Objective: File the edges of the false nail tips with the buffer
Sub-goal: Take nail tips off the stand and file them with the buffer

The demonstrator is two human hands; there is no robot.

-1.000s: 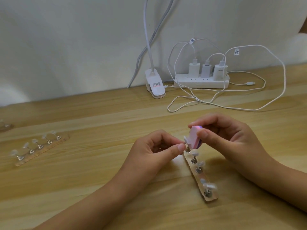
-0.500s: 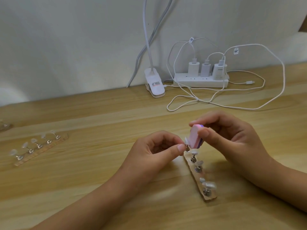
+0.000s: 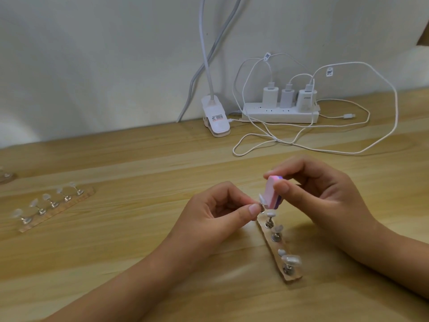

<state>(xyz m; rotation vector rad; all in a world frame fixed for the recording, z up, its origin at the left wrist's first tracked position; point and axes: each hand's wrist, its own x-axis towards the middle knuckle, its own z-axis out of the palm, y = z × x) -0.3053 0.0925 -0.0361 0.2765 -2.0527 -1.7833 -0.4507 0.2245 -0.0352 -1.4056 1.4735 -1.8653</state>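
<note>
Head camera: at a wooden table (image 3: 139, 252), right of centre and toward its near edge, a person works a buffer (image 3: 342, 192) against a false nail tip (image 3: 262, 199). The right hand (image 3: 325, 196) pinches the buffer between thumb and curled fingers, its pale pink face touching the tip's edge. The left hand (image 3: 216, 212) pinches the small metal stand under the tip, at the far end of a holder strip (image 3: 293, 278); whether that stand sits on the strip or is lifted clear cannot be told.

The step probably goes best with short, light strokes, the buffer's face kept flat along the edge and the left pinch firm, since a tip this small could flex or pop off its stand.

The tip is tiny, curved and translucent white. The buffer is a rounded block, pink with a purple layer behind. More clear tips stand on the strip nearer the person.

A second strip (image 3: 58, 209) of tips lies toward the table's left edge. A power strip (image 3: 278, 113) and a lamp clip (image 3: 216, 119) sit along the far edge.
</note>
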